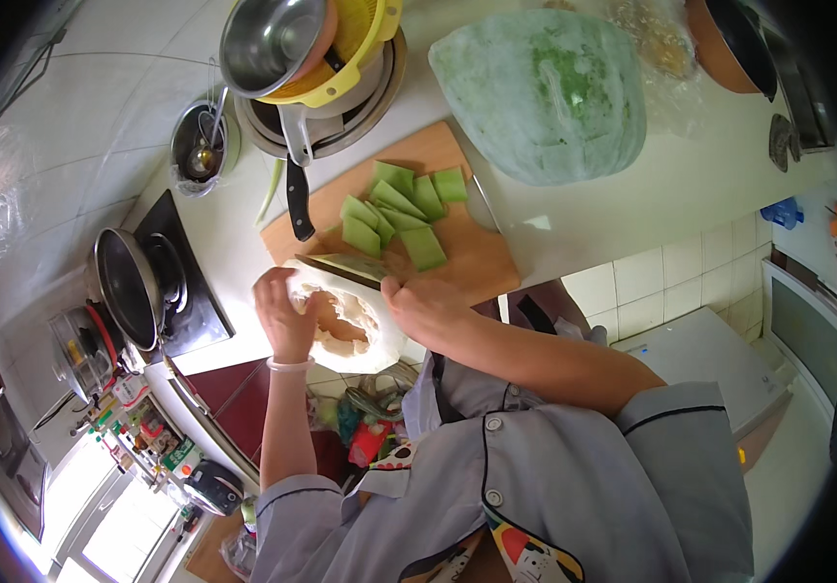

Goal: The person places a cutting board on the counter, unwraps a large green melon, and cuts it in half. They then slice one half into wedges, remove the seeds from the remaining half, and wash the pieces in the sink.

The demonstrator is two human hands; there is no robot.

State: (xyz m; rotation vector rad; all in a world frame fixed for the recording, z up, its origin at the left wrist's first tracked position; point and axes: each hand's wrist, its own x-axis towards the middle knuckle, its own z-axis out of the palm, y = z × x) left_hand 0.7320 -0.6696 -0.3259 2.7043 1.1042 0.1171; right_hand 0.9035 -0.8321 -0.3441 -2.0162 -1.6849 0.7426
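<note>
My left hand (280, 313), with a pale bangle at the wrist, holds the left side of a thick, hollowed section of winter melon (382, 350) near the cutting board's edge. My right hand (418, 310) is closed on a knife (342, 270); its handle is hidden in the hand. The blade lies along the melon's upper side, with a strip of green rind (353, 261) just beyond it. Several flat green rind pieces (400, 208) lie on the wooden cutting board (477, 255). A second knife's black handle (299, 200) rests over the board's left part.
A large uncut piece of winter melon (542, 95) stands on the counter (688, 175) beyond the board. Stacked bowls and a yellow colander (349, 81) are at the back left. A utensil pot (203, 149) and a frying pan (127, 288) on the hob stand left.
</note>
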